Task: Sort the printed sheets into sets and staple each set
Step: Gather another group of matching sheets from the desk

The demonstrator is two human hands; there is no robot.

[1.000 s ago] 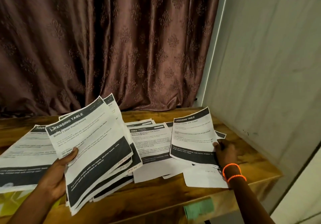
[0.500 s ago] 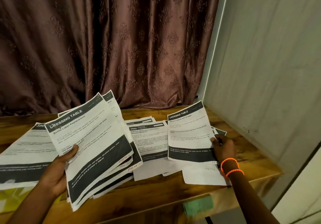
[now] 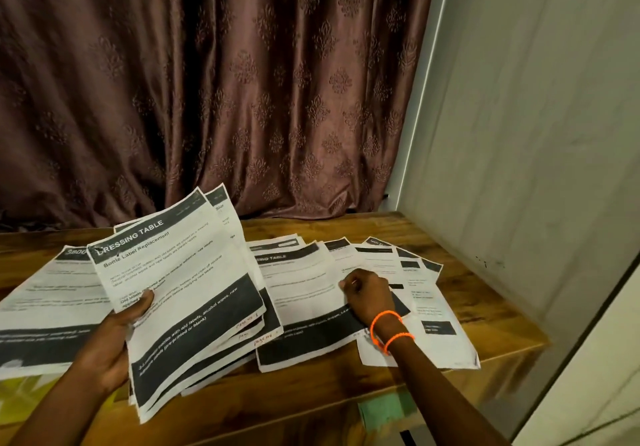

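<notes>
**Sheets everywhere, one fanned bundle in hand**

So the printed sheets are in a few spots. The main bundle [image 3: 180, 293] is a fanned stack held up off the surface, tilted toward the camera. Its top page reads "DRESSING TABLE" and "Bottle Label Replacement", with a dark band across the lower part and handwritten page notes at the bottom corners of the sheets under it. The left hand [image 3: 114, 338] has hold of it from the left edge, thumb pressed on the front of the top page and the fingers curled behind where you can't see them.

Just right of that, another "DRESSING TABLE" sheet [image 3: 301, 293] lies flat on top of a loose overlapping spread [image 3: 426, 293] of pages that fans out toward the right. The right hand [image 3: 369, 293] rests on this sheet, knuckles up and fingers curled in. It looks like the fingertips are pinching or pressing the paper at its right edge, but I honestly can't tell which. There are two orange bracelets [image 3: 389, 329] on that wrist.

Off to the far left sits one more pile [image 3: 45, 310], partly under the held bundle.

Everything's on a wooden surface [image 3: 485, 293] pushed into a corner, with a brown patterned curtain [image 3: 214, 82] behind and a pale wall [image 3: 536, 134] on the right.
</notes>
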